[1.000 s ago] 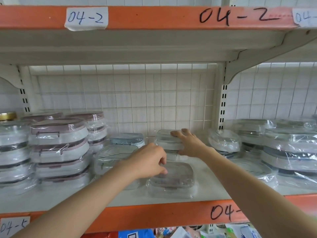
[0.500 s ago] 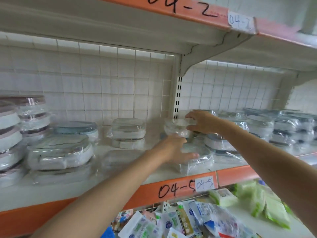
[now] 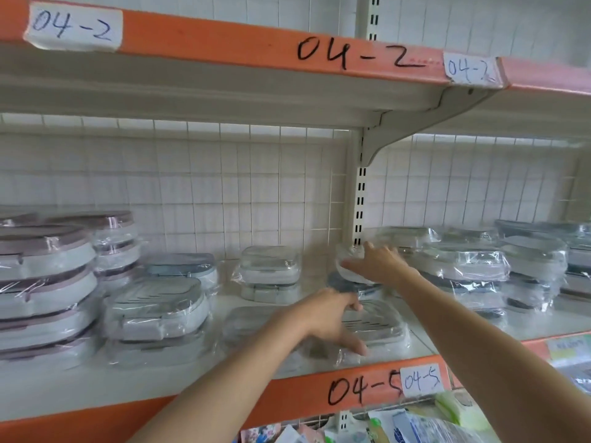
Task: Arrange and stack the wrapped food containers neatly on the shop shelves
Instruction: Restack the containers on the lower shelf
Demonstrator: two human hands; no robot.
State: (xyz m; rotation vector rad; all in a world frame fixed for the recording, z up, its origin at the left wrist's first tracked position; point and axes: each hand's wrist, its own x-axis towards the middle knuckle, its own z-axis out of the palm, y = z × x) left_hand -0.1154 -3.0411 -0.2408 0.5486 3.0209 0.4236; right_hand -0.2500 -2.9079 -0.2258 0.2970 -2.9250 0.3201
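Plastic-wrapped food containers stand in stacks along the white shelf [image 3: 48, 388]. My left hand [image 3: 331, 318] reaches over the front of the shelf and grips the left edge of a clear wrapped container [image 3: 380, 326], fingers on top and thumb at its front. My right hand [image 3: 382, 263] is farther back by the upright post [image 3: 359, 203]. It holds a tilted white wrapped container [image 3: 350, 271] above a dark-lidded one [image 3: 340, 282]. A stack of two pale containers [image 3: 271, 273] sits just left of both hands.
Tall stacks with mauve lids [image 3: 44, 276] and a grey-lidded stack [image 3: 153, 311] fill the left. More wrapped stacks [image 3: 463, 266] crowd the right bay. The upper shelf [image 3: 224, 91] hangs low overhead. Packets [image 3: 415, 423] lie on the shelf below the orange edge [image 3: 287, 398].
My right hand moved from the middle stack to the right bay and now holds a container by the post. My left hand shifted right onto the clear front container and curled round its edge.
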